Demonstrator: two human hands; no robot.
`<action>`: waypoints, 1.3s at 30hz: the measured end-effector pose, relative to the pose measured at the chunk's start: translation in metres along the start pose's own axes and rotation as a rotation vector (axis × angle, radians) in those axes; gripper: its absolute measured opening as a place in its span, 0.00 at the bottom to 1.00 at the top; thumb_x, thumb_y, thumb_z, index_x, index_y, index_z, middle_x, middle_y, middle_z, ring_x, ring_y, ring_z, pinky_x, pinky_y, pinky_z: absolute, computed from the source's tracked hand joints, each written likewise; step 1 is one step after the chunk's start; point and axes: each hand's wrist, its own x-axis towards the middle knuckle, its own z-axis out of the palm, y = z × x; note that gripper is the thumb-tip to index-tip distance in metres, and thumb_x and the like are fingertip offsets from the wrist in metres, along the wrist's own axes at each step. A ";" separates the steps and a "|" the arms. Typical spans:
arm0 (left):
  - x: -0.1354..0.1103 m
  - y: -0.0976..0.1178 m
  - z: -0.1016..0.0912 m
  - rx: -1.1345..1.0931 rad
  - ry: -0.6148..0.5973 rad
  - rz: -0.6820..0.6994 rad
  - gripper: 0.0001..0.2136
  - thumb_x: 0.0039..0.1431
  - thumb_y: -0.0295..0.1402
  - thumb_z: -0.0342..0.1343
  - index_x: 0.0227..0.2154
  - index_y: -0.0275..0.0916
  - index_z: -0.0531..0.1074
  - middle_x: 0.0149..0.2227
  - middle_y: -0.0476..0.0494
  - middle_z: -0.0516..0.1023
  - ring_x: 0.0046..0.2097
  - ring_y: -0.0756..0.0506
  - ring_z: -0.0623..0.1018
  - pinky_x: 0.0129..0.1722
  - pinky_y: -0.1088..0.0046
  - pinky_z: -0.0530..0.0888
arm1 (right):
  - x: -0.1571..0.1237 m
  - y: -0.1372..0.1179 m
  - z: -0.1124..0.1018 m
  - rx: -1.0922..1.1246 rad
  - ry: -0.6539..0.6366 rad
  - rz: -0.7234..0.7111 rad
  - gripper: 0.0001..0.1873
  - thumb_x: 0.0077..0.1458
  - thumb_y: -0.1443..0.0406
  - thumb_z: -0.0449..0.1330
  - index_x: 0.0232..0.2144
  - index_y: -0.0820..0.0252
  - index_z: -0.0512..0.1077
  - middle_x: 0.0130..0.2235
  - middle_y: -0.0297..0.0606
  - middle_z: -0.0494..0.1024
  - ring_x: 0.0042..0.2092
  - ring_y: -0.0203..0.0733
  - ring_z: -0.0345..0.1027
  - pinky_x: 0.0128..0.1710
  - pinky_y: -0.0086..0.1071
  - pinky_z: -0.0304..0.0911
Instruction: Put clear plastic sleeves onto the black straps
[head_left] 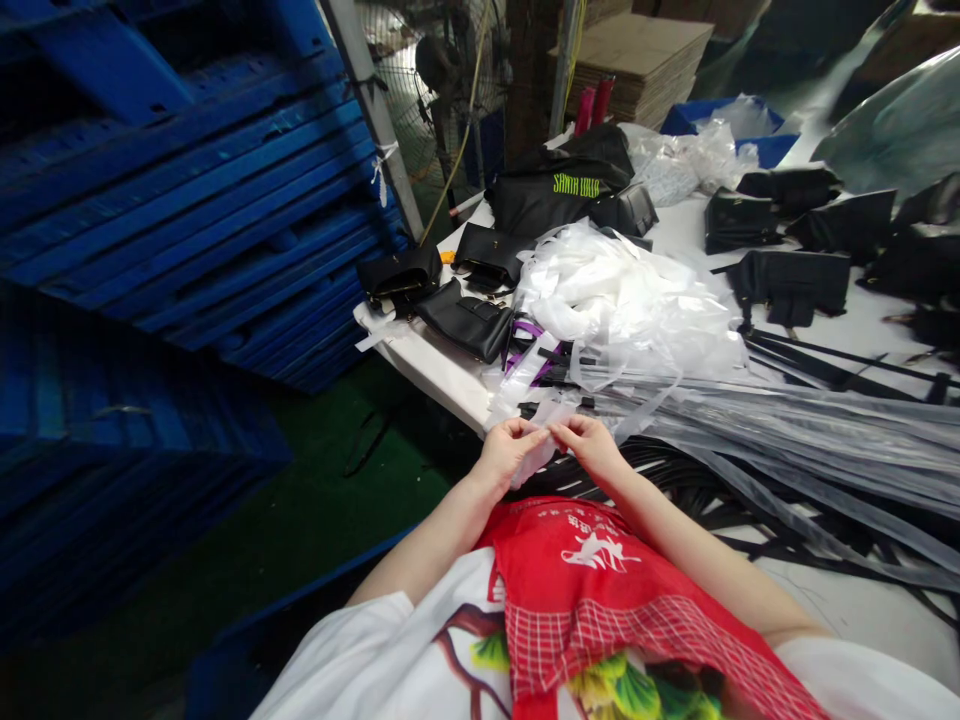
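Observation:
My left hand (508, 456) and my right hand (591, 449) are close together at the table's front edge, thumbs and fingers pinched. Between them is a thin translucent plastic sleeve (538, 458), gripped by both. Its far end lies toward a heap of white, filmy plastic sleeves (611, 290) just beyond. Black straps in long clear sleeves (787, 420) stretch to the right, and bare black straps (690, 480) lie below them. Something purple (527, 345) shows beside the heap.
Black bags (469, 320) sit at the table's left corner, with more black bags (795, 280) at the right. Blue pallets (187, 200) are stacked on the left above a green floor (330, 500). A blue bin (780, 148) and flat cardboard (637, 60) stand at the back.

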 end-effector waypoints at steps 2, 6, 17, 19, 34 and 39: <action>0.000 0.002 -0.001 -0.016 0.022 0.017 0.18 0.37 0.43 0.73 0.20 0.33 0.74 0.21 0.48 0.74 0.24 0.53 0.70 0.27 0.76 0.67 | 0.001 0.002 -0.001 -0.024 0.022 0.006 0.25 0.45 0.45 0.65 0.21 0.62 0.72 0.19 0.33 0.70 0.23 0.34 0.59 0.24 0.29 0.54; 0.004 0.008 -0.007 0.005 0.083 0.102 0.18 0.43 0.46 0.69 0.25 0.33 0.78 0.24 0.46 0.77 0.27 0.50 0.73 0.30 0.75 0.69 | 0.000 0.001 -0.003 -0.038 0.039 -0.046 0.24 0.48 0.45 0.64 0.24 0.62 0.76 0.21 0.36 0.73 0.25 0.37 0.64 0.27 0.31 0.60; 0.001 0.022 -0.014 0.550 -0.041 0.512 0.07 0.55 0.36 0.62 0.29 0.37 0.80 0.32 0.42 0.80 0.37 0.44 0.78 0.40 0.69 0.74 | -0.019 -0.009 0.017 -0.088 -0.409 -0.287 0.14 0.58 0.57 0.62 0.28 0.61 0.79 0.32 0.39 0.79 0.34 0.39 0.73 0.39 0.32 0.68; 0.000 0.026 -0.014 0.610 -0.027 0.564 0.07 0.54 0.35 0.62 0.27 0.38 0.80 0.31 0.43 0.80 0.36 0.45 0.78 0.39 0.70 0.74 | -0.019 -0.010 0.016 -0.102 -0.396 -0.299 0.12 0.58 0.59 0.62 0.29 0.61 0.80 0.33 0.39 0.80 0.35 0.39 0.73 0.40 0.32 0.67; 0.001 0.025 -0.014 0.710 -0.027 0.634 0.07 0.52 0.35 0.65 0.30 0.37 0.76 0.34 0.43 0.78 0.36 0.45 0.77 0.38 0.70 0.74 | -0.015 -0.007 0.010 -0.107 -0.108 -0.360 0.10 0.55 0.58 0.63 0.28 0.56 0.79 0.32 0.38 0.79 0.35 0.40 0.73 0.38 0.34 0.68; 0.002 0.018 -0.011 0.627 -0.011 0.598 0.10 0.52 0.33 0.65 0.21 0.38 0.71 0.27 0.47 0.76 0.32 0.47 0.77 0.36 0.71 0.73 | -0.016 -0.009 0.011 -0.065 -0.120 -0.364 0.09 0.54 0.57 0.64 0.29 0.56 0.80 0.34 0.39 0.80 0.37 0.41 0.74 0.40 0.35 0.69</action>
